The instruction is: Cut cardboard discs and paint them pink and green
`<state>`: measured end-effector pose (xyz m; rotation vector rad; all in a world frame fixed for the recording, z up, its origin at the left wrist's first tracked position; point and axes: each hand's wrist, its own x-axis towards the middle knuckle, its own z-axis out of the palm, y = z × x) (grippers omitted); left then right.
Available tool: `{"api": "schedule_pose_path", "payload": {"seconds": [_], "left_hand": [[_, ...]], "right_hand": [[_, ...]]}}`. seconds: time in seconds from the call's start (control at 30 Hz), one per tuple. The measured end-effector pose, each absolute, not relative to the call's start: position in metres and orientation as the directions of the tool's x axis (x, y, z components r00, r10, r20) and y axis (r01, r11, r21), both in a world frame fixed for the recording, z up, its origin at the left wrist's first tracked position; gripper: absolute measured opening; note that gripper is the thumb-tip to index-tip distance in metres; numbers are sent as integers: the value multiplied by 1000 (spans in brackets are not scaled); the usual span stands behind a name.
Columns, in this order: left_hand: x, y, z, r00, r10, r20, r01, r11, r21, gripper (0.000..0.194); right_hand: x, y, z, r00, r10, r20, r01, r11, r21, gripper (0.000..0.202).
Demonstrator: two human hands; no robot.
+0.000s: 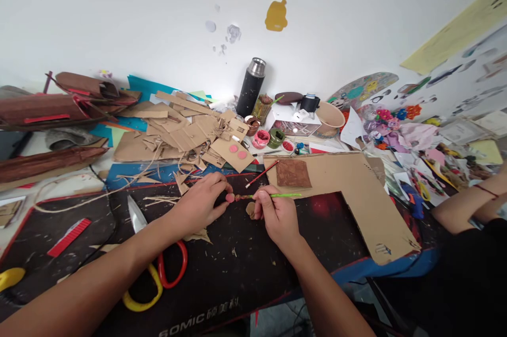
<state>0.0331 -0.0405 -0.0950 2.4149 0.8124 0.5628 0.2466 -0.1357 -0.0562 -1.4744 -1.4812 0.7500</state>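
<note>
The left hand (pixel 204 199) pinches a small pink disc (pixel 230 198) between thumb and fingertips, holding it above the dark mat (pixel 245 268). The right hand (pixel 279 215) has thumb and fingers pressed together on a green-handled paintbrush (pixel 285 195), whose brown-stained head points left and meets the edge of the disc, or comes just beside it; I cannot tell which. A brown cardboard bit (pixel 250 210) shows just below the brush, beside the right fingertips; whether they grip it too is unclear.

Just beyond the 2 grips, a red-handled brush (pixel 262 174) lies slanted, and right of it a brown-painted square (pixel 293 174) rests on a large cardboard sheet (pixel 356 178) that stretches away to the right. Farther beyond the left hand's pinch, a cardboard piece (pixel 225 152) bears 2 more pink discs (pixel 241 155), in front of a heap of cardboard scraps (pixel 186 128). Beyond the right hand stand a pink paint pot (pixel 261 139) and a green paint pot (pixel 276 138), with a black flask (pixel 250 89) behind them. Nearer than the left grip and to its left, scissors (pixel 137 214) lie open, partly under the forearm.
</note>
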Motion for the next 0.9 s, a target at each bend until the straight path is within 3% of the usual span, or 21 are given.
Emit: {"api": "schedule_pose_path", "payload": {"seconds": [0.23, 0.9], "left_hand": [[33, -41, -96, 736, 635, 236, 405, -692, 597, 9], [32, -41, -98, 726, 648, 231, 415, -680, 604, 11]], "right_hand": [[240, -134, -59, 23, 982, 186, 494, 151, -856, 35], [245, -133, -55, 63, 981, 183, 490, 129, -862, 35]]}}
